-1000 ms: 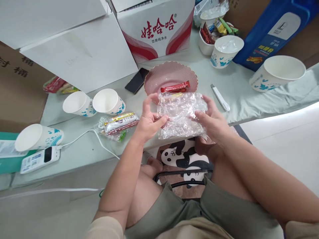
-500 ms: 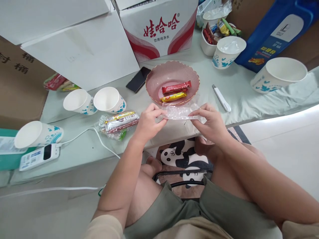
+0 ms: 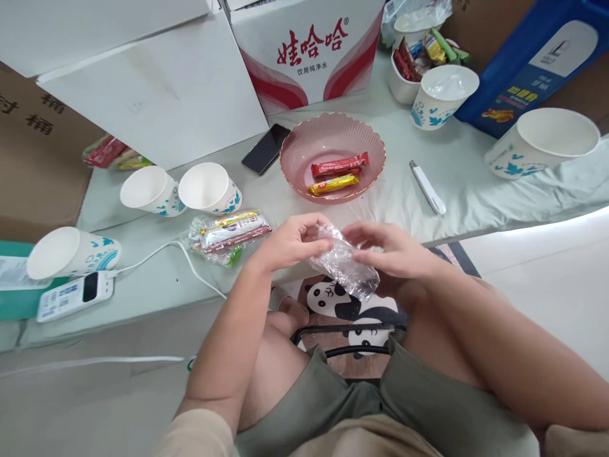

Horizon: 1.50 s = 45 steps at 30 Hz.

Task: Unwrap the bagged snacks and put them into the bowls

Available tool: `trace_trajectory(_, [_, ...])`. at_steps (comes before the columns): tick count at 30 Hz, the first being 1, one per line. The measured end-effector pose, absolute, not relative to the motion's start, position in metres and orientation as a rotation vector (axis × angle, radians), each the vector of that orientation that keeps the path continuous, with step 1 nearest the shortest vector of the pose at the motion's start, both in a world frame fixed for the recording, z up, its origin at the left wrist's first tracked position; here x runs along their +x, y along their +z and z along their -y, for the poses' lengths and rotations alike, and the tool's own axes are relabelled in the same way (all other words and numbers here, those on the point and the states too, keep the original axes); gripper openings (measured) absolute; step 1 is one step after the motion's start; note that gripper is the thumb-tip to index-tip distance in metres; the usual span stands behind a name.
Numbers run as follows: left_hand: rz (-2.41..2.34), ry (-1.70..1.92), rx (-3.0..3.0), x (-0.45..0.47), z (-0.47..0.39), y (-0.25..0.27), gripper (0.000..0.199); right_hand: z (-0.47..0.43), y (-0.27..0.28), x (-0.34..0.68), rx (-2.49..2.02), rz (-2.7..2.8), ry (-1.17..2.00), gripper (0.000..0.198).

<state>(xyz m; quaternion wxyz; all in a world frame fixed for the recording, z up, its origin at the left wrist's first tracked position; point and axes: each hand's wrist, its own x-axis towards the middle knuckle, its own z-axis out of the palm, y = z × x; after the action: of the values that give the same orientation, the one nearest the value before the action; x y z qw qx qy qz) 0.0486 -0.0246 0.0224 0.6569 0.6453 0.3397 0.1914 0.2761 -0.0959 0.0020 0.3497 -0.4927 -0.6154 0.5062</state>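
A crumpled clear plastic bag (image 3: pixel 349 270) hangs slantwise over the table's front edge. My left hand (image 3: pixel 297 241) pinches its upper end between thumb and fingers. At the bag's other side, my right hand (image 3: pixel 387 247) has its fingers apart and slightly blurred; whether a fingertip touches the plastic is unclear. Just beyond both hands stands a pink ribbed bowl (image 3: pixel 295 143) with a gold scalloped rim. Inside it lie red-wrapped snack bars (image 3: pixel 340 165) and a yellow-wrapped one (image 3: pixel 333 185). To the left of my left hand is a clear pack of wrapped snacks (image 3: pixel 233 233).
A white box cutter (image 3: pixel 428 187) lies right of the bowl, a phone (image 3: pixel 266 149) left of it. Paper cups (image 3: pixel 209 187) stand on both sides. A power bank (image 3: pixel 76 297) trails a white cable. Behind are a printed carton (image 3: pixel 309 60) and a blue container (image 3: pixel 528 70).
The plastic bag, stretched level between both hands before, now slants downward from my left hand. My right hand's fingers have loosened from its end. Both hands have come slightly closer to my body.
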Motion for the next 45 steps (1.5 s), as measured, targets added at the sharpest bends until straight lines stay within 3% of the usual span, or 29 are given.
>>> trace_trajectory(5, [-0.73, 0.675, 1.125, 0.06, 0.029, 0.015, 0.057, 0.094, 0.0, 0.259, -1.266, 1.442, 1.452, 0.019])
trace_trajectory(11, [-0.852, 0.519, 1.288, 0.074, 0.036, 0.001, 0.031, 0.093, -0.005, 0.263, -1.219, 1.25, 1.509, 0.031])
trace_trajectory(15, [-0.832, 0.562, 1.304, 0.073, 0.035, 0.002, 0.038, 0.095, -0.008, 0.264, -1.233, 1.217, 1.432, 0.024])
trace_trajectory(19, [-0.765, 0.604, 1.258, 0.068, 0.032, 0.008, 0.026, 0.097, -0.009, 0.268, -1.183, 1.207, 1.362, 0.014])
trace_trajectory(25, [-0.768, 0.53, 1.245, 0.063, 0.029, 0.014, 0.033, 0.097, -0.005, 0.27, -1.218, 1.468, 1.226, 0.032])
trace_trajectory(28, [-0.838, 0.492, 1.482, 0.063, 0.032, 0.018, 0.014, 0.1, -0.008, 0.258, -1.308, 1.438, 1.146, 0.019])
trace_trajectory(32, [-0.811, 0.499, 1.583, 0.052, 0.035, 0.028, 0.017, 0.103, -0.001, 0.24, -1.366, 1.23, 1.235, 0.05])
trace_trajectory(36, [-0.753, 0.833, 1.473, 0.024, 0.028, 0.045, 0.023, 0.087, 0.039, 0.221, -1.444, 1.413, 0.986, 0.02])
trace_trajectory(40, [-1.032, 1.393, 1.257, -0.021, 0.012, 0.056, 0.008, 0.036, 0.078, 0.179, -1.32, 1.689, 0.637, 0.019])
trace_trajectory(45, [-1.295, 1.888, 0.87, -0.074, -0.004, 0.051, 0.016, -0.057, 0.078, 0.086, -1.085, 2.194, 0.334, 0.007])
